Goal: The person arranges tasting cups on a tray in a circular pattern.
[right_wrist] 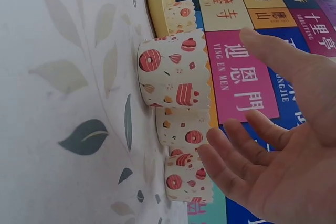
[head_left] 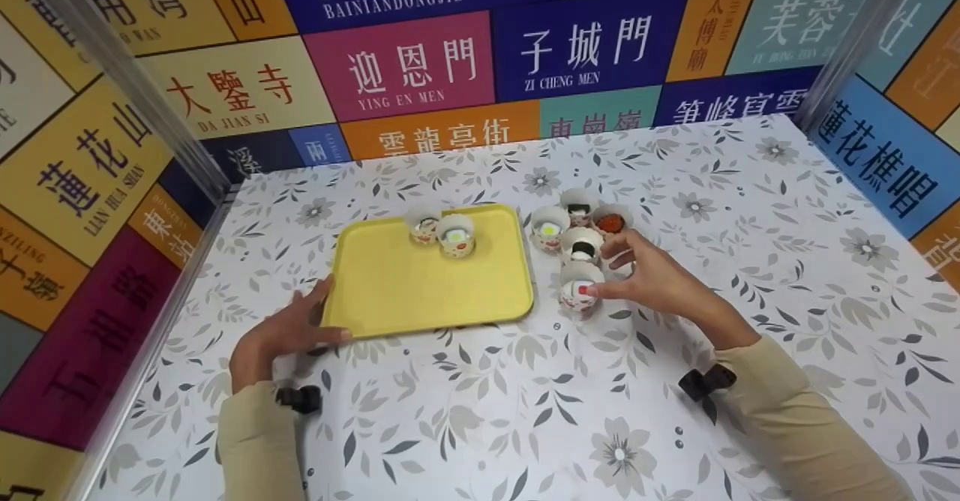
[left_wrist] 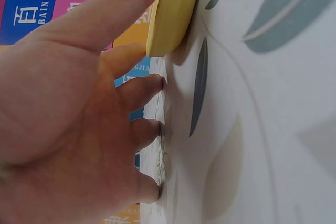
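Note:
My left hand (head_left: pixel 289 328) rests at the front left corner of a yellow tray (head_left: pixel 405 291). Its thumb lies by the front edge, its fingers by the left side; in the left wrist view several fingertips rest on the table. Over the right-hand group of printed paper cups hovers my right hand (head_left: pixel 649 272), thumb and fingers spread. Its thumb tip overlaps the front paper cup (head_left: pixel 579 302), which has a small red piece inside. Behind it is a paper cup (head_left: pixel 581 250) with a dark-banded white piece. The right wrist view shows the fingers beside the cups, gripping none.
Two paper cups, one with a pale green-centred piece (head_left: pixel 456 237), stand at the tray's back. Right of the tray, further cups include one with orange-red filling (head_left: pixel 611 223). A floral cloth (head_left: pixel 465 403) covers the table. Colourful sign panels (head_left: pixel 405 62) wall the back and sides.

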Motion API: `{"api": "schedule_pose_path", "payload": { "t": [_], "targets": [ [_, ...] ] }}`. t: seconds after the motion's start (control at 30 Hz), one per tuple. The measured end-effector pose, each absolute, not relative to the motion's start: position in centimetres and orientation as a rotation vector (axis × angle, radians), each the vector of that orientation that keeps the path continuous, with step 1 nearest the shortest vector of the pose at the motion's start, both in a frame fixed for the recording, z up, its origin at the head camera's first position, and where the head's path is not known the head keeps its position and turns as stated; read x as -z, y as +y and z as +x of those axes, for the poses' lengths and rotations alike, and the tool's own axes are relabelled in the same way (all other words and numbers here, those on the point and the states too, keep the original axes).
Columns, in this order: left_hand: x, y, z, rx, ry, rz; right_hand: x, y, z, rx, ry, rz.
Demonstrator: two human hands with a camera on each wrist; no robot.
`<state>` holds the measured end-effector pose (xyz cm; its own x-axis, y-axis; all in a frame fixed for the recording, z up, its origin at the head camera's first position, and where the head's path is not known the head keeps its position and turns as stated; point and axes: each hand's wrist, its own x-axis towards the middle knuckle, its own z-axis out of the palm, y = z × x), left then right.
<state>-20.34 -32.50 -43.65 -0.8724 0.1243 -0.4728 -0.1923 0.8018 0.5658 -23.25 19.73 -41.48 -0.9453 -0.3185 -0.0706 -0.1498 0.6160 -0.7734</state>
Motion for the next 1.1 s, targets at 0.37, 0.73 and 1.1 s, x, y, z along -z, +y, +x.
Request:
{"api": "schedule_pose_path", "payload": {
  "t": [0.37, 0.73, 1.1],
  "targets": [
    [43.7, -32.4, -20.4, -0.869, 2.491, -0.039, 42.8, 19.5, -23.4, 1.2, 2.594, -0.404],
    [43.4, -32.3, -20.6, -0.828, 2.488, -0.075, 43.3, 19.3, -23.6, 1.208, 2.567, -0.316],
    [43.6, -32.6, -20.4, -0.849, 2.491, -0.042, 43.8, 18.5, -23.7, 1.174, 2.569, -0.286]
  ]
}}
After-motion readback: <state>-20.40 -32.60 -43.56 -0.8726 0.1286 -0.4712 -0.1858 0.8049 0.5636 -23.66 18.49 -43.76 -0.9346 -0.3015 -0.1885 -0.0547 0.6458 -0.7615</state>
